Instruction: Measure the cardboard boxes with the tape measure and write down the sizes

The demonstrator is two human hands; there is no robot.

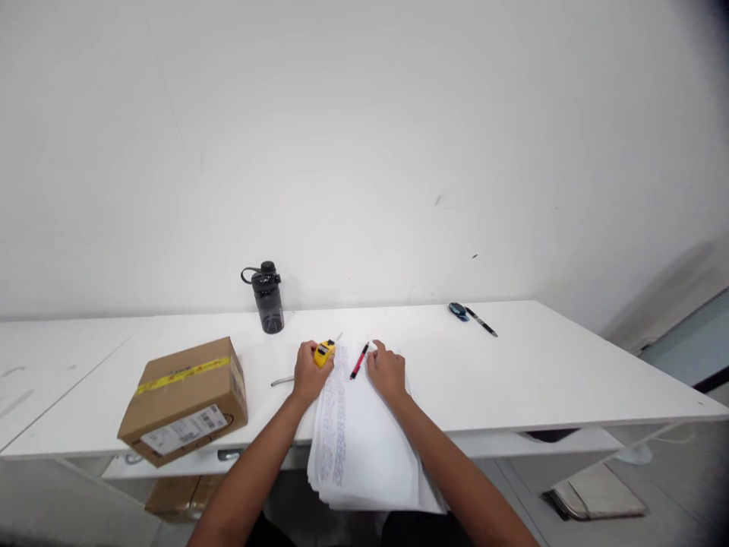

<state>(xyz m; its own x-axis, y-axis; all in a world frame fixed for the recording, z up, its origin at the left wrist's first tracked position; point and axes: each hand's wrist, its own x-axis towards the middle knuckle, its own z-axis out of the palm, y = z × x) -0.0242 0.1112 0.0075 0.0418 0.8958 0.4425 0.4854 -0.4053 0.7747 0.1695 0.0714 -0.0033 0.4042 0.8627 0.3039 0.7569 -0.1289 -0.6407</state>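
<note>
one head view from above the desk (484, 380), forward-down toward the wall (364, 152)

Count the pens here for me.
2 clearly: a red-and-black pen at the right hand, a black pen farther right. A grey rod, partly hidden by the left hand, might be another.

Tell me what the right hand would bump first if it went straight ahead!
The right hand would probably meet the red pen close by, though it might pass above it; its height is unclear.
</note>
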